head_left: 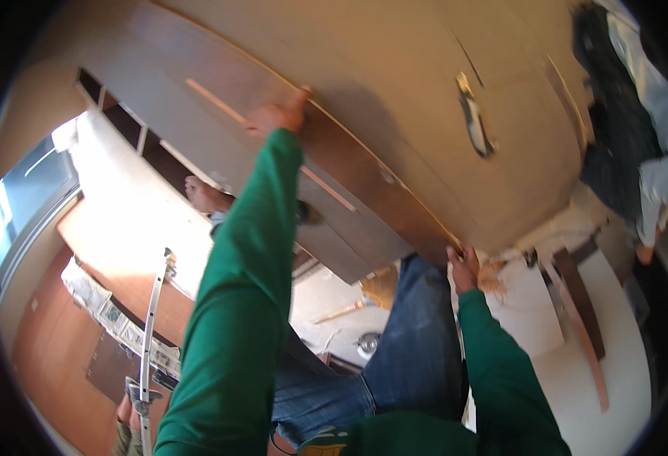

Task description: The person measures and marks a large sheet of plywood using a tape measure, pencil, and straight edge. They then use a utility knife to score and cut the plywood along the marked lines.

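Note:
A long dark-brown board [357,167] with a light edge strip runs diagonally from the upper left to the middle right. My left hand [277,118] is closed on its far edge, about midway along. At the near right end, the fingers of my right hand [465,270] grip the board's corner. Beneath and beside this board lies a wider grey-brown panel [227,137], with a thin reddish strip [326,188] along it. Another person's hand [206,194] rests at the panel's left edge, partly hidden by my green-sleeved left forearm.
A utility knife [474,118] lies on the large brown sheet [410,83] beyond the board. A long metal bar with fittings [149,334] stands at lower left. Brown offcut strips [581,304] lie at right, near a person in dark clothing [615,137]. A brush [379,287] is below.

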The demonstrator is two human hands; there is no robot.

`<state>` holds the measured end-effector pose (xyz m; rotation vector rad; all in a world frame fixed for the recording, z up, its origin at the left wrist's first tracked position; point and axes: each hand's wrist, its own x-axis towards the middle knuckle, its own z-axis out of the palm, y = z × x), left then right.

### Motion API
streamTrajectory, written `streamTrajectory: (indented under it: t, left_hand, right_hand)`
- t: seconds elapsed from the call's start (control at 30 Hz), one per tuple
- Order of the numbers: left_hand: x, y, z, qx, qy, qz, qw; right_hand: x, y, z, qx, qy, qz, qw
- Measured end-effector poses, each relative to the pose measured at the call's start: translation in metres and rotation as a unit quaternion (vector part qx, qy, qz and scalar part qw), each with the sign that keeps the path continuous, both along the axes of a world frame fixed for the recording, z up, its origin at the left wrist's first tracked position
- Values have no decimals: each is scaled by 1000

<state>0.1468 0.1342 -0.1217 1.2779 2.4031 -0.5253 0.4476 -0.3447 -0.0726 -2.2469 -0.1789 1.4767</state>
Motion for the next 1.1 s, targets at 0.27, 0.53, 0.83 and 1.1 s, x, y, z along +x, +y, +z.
streamTrajectory:
  t: [0.27, 0.53, 0.83, 1.1]
  left_hand:
    - [19, -4, 26, 66, -33, 103, 992]
    - [34, -3, 36, 76, -64, 164, 981]
    - [33, -1, 39, 57, -85, 181, 978]
    - [-3, 1, 51, -33, -179, 112, 977]
  right_hand:
    - [1, 20, 12, -74, -9, 21, 997]
    - [9, 12, 5, -86, -7, 31, 996]
    - [12, 17, 6, -106, -30, 75, 991]
    - [15, 28, 10, -128, -22, 102, 986]
